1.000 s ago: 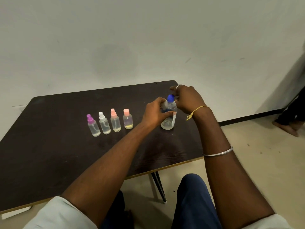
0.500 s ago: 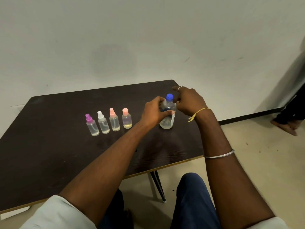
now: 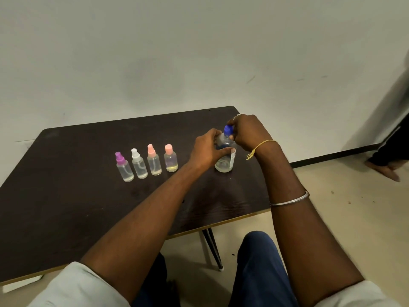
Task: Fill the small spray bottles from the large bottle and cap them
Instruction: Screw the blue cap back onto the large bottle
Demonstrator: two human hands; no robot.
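large bottle (image 3: pixel 224 161) upright near right edge of table (image 3: pixel 66 207). left hand (image 3: pixel 205 149) grips body, bracing against twist. right hand (image 3: pixel 247 131) pinches blue cap (image 3: pixel 228 130), likely unscrewing. small spray bottles (image 3: pixel 139 168), capped, in row mid-table, apart from hands.

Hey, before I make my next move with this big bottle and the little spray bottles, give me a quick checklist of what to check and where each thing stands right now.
1. The large bottle stands upright on the table: ok.
2. The left hand grips the bottle's body: ok.
3. The right hand pinches the blue cap: ok.
4. Cap loosened: cannot tell; it sits on the neck.
5. The small spray bottles stand apart from both hands: ok, four in a row.
6. Small bottles open for filling: not ok, all four wear their tops.
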